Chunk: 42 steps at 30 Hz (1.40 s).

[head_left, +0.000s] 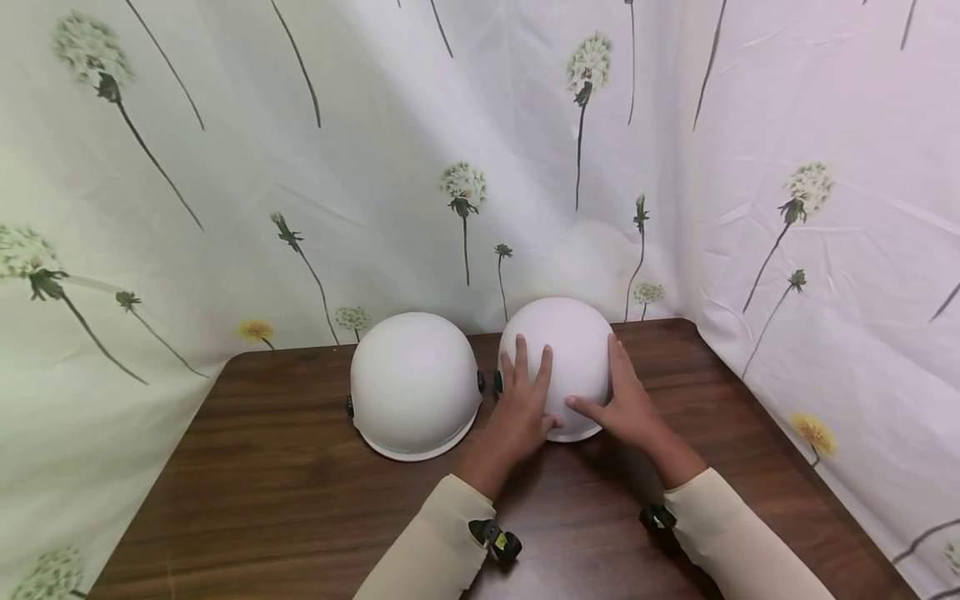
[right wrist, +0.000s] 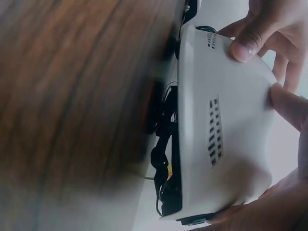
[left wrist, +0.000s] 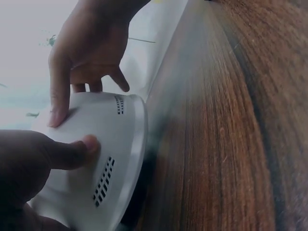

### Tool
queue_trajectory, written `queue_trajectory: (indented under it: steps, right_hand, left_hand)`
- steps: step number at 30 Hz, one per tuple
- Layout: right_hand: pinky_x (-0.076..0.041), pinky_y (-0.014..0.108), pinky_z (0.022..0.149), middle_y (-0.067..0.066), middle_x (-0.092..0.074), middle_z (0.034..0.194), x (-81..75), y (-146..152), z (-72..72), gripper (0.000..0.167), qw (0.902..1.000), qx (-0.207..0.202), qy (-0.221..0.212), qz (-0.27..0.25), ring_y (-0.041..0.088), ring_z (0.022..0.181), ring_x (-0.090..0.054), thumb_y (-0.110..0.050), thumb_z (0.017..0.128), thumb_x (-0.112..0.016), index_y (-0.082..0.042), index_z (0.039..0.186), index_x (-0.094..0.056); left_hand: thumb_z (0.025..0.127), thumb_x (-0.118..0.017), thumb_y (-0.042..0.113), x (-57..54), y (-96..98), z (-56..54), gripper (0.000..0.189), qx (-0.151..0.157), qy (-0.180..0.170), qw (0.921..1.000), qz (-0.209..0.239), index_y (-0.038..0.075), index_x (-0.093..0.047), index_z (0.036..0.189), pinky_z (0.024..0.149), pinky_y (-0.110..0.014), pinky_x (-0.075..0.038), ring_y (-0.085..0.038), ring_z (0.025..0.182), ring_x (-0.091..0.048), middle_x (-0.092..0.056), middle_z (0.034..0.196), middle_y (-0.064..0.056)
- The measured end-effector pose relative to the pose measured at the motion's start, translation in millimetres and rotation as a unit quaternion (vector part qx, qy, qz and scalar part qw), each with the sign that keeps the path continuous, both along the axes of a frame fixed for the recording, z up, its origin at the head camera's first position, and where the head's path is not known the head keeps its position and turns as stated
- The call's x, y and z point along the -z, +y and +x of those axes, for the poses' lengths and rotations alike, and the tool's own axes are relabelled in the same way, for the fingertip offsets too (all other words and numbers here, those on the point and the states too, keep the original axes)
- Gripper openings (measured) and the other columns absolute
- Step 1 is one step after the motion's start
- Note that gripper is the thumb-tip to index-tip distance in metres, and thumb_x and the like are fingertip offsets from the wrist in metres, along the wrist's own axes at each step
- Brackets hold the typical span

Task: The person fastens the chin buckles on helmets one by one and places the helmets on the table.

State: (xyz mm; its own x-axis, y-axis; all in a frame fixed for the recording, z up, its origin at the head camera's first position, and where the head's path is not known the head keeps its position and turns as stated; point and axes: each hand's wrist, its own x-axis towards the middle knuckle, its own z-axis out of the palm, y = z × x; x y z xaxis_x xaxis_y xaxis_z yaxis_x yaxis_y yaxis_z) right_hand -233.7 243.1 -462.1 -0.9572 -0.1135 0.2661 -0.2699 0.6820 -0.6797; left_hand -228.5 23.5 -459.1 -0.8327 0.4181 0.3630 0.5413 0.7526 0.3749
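Two white helmets are at the far side of the wooden table (head_left: 277,467). Both hands hold the right helmet (head_left: 566,333) by its dome. My left hand (head_left: 517,417) spreads its fingers over the left side, thumb low on the near face. On the opposite side, my right hand (head_left: 633,408) curves its fingers round the shell, thumb on the near face. Slotted vents (right wrist: 215,132) run near the rim in the right wrist view, and a black strap (right wrist: 163,156) shows beneath the rim. Close on the left stands the other helmet (head_left: 412,383), rim down, with black side fittings.
A pale cloth (head_left: 375,167) printed with dandelions hangs behind the table and along its sides. The table's back edge runs close behind both helmets. Black bands with small devices (head_left: 498,542) sit at the wrists, over cream sleeves (head_left: 431,546).
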Motion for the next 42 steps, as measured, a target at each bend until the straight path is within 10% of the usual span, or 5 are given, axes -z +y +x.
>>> queue_trajectory:
  steps: [26,34,42]
  right_hand:
    - [-0.038,0.082,0.115,0.031,-0.006,0.181,-44.7,-9,29.1,0.123,0.9975,0.026,0.033,0.056,0.059,0.164,-0.018,-0.048,0.090,-0.089,-0.011,0.177,-0.011]
    - [-0.037,0.085,0.113,0.033,-0.018,0.178,-52.0,-5,32.8,0.117,0.9937,0.019,0.076,0.080,0.061,0.161,-0.017,-0.041,0.085,-0.094,-0.005,0.173,-0.025]
    - [-0.038,0.086,0.111,0.032,-0.021,0.176,-65.7,-7,39.9,0.120,0.9911,0.022,0.076,0.107,0.062,0.160,-0.019,-0.044,0.082,-0.096,-0.004,0.172,-0.029]
  left_hand:
    - [0.085,-0.097,0.025,-8.0,-4.1,15.2,0.116,0.022,-0.049,0.9861,0.157,0.004,-0.024,0.173,0.122,-0.068,-0.043,-0.068,0.161,-0.013,-0.003,0.180,-0.034]
    - [0.088,-0.094,0.033,-16.1,-11.2,22.4,0.113,0.021,-0.051,0.9898,0.131,0.007,-0.024,0.174,0.121,-0.068,-0.044,-0.064,0.162,-0.020,-0.009,0.179,-0.033]
    - [0.094,-0.089,0.038,-34.0,-36.0,14.1,0.109,0.055,-0.033,0.9979,0.007,0.016,-0.021,0.176,0.124,-0.063,-0.044,-0.051,0.165,-0.028,-0.023,0.175,-0.031]
